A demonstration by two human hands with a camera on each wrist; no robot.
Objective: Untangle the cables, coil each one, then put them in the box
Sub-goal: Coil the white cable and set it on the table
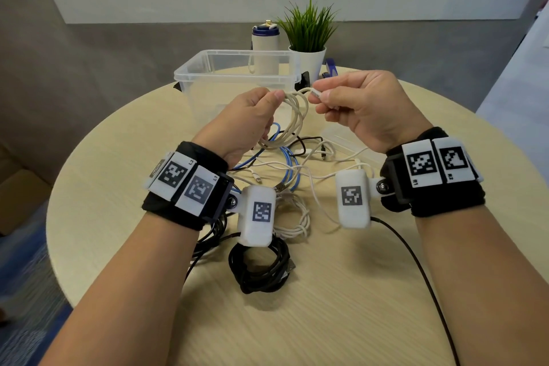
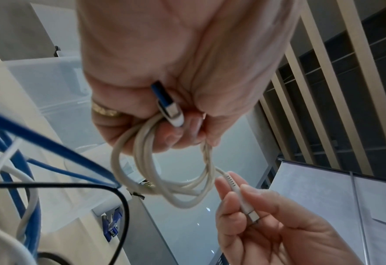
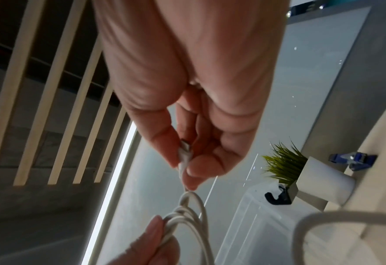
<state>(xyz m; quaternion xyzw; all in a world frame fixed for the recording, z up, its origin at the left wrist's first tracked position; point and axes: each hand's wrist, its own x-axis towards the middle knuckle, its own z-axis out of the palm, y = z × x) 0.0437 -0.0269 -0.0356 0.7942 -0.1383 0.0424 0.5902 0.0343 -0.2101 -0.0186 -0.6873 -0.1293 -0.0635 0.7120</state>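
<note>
Two hands hold one cream cable [image 1: 292, 119] in the air above the desk [image 1: 341, 291], just in front of the clear box [image 1: 237, 77]. The left hand [image 1: 252, 120] has its fingers curled round the gathered loops, with thumb and forefinger pinching them at the top; the left wrist view shows a blue-tipped plug [image 2: 168, 105] tucked in that same grip. The right hand [image 1: 361, 107] pinches the free end by its ribbed connector [image 1: 315, 94], thumb against fingertips.

What the next move turns on: the free end lies just to the right of the coil's top, a short run of cable bridging the two grips. The coil hangs long axis downward from the left hand, its lower curve close to the tangle [image 1: 285, 163] of blue, white and black cables on the desk. My judgement is that the right hand must pass the end through or around the loops, which the left hand only needs to steady. The box is straight beyond the coil, nearer the left hand.

One black coil [image 1: 261, 269] and a white coil [image 1: 292, 221] rest on the desk near the person; the box looks empty.

Readable writing: "L1" and "L2" on the left wristband tags, "R1" and "R2" on the right. No brand can be made out.
</note>
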